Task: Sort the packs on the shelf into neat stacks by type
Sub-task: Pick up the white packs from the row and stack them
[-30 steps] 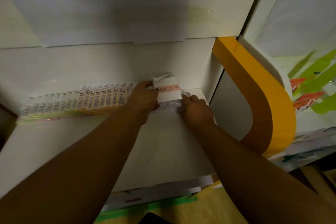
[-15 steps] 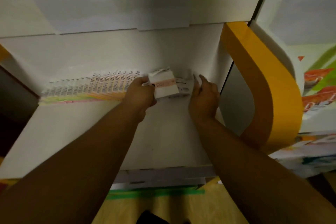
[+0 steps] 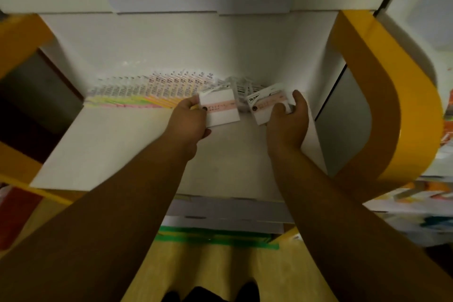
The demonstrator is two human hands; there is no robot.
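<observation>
**A pink-banded pack in each hand**

My left hand (image 3: 188, 120) grips the left pack (image 3: 221, 109), a white one with a pink band across its face. My thumb lies on its near-left corner. The other fingers (image 3: 204, 133) curl under its lower edge, mostly hidden from me. I cannot tell whether the pack touches the shelf (image 3: 117, 149) or hangs just above it.

My right hand (image 3: 289, 122) grips the right pack (image 3: 266, 105), which has the same white face and pink band. It is tilted, with its top leaning away from the other pack. My thumb presses on its face and my fingers wrap round its far-right edge. The two packs are just beside each other, with a narrow gap between them.

Beyond that gap, past both sets of fingers, a few loose packs (image 3: 235, 86) lie jumbled against the back of the shelf. Their print is too blurred to read.

To the left of my left fingers, a long row (image 3: 152, 92) of packs stands fanned along the back. The packs overlap one another, and their lower edges show yellow, green and pink.

To the right of my right fingers are the white side wall (image 3: 316, 130) and, past it, a curved yellow frame (image 3: 382, 95). Nearer to me than my wrists, below the shelf's front edge, a strip of green tape (image 3: 215, 238) lies across the floor (image 3: 220, 272).
</observation>
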